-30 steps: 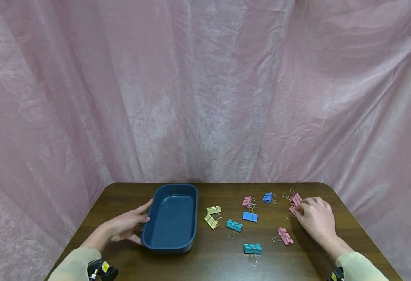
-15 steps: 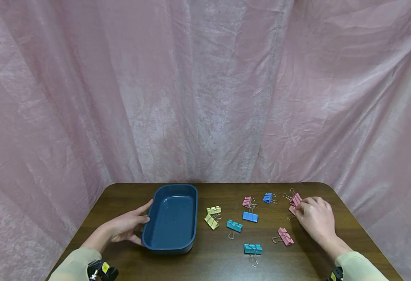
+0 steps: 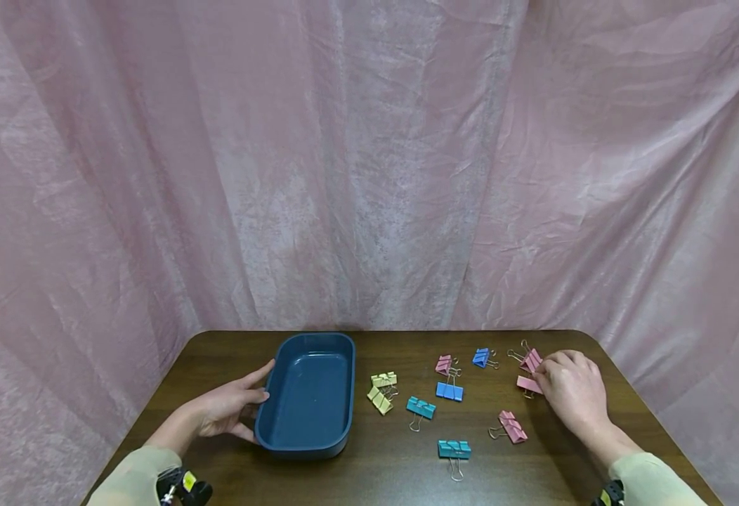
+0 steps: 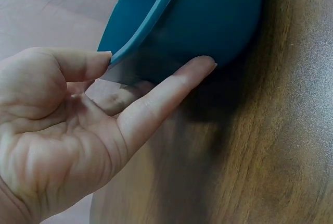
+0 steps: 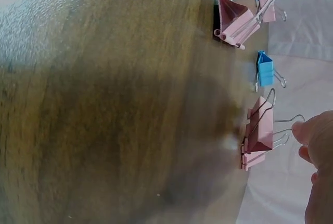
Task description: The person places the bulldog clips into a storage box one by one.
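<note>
My left hand [image 3: 227, 407] touches the left side of a dark blue rectangular tray [image 3: 349, 393]. In the left wrist view the thumb meets the tray's rim [image 4: 151, 21], and the fairly straight fingers lie against its outer wall. At the table's right my right hand [image 3: 573, 393] has curled fingers, pinching a wire handle of a pink binder clip [image 3: 527, 384]. The right wrist view shows a fingertip at that handle of the pink clip [image 5: 260, 125]; the other fingertips are hidden. Just behind it is another pink clip [image 3: 532, 360], partly covered by the hand.
Between tray and right hand lie yellow clips [image 3: 380, 399], teal clips [image 3: 454, 450], blue clips [image 3: 449, 391], a pink clip [image 3: 444, 364] and a nearer pink clip [image 3: 513, 426]. The brown table [image 3: 382, 485] ends at a pink curtain [image 3: 369, 176].
My right hand has shifted slightly right and away from me. The pink binder clip at its fingertips has turned and shows more of its body. Left hand and tray stay put.
</note>
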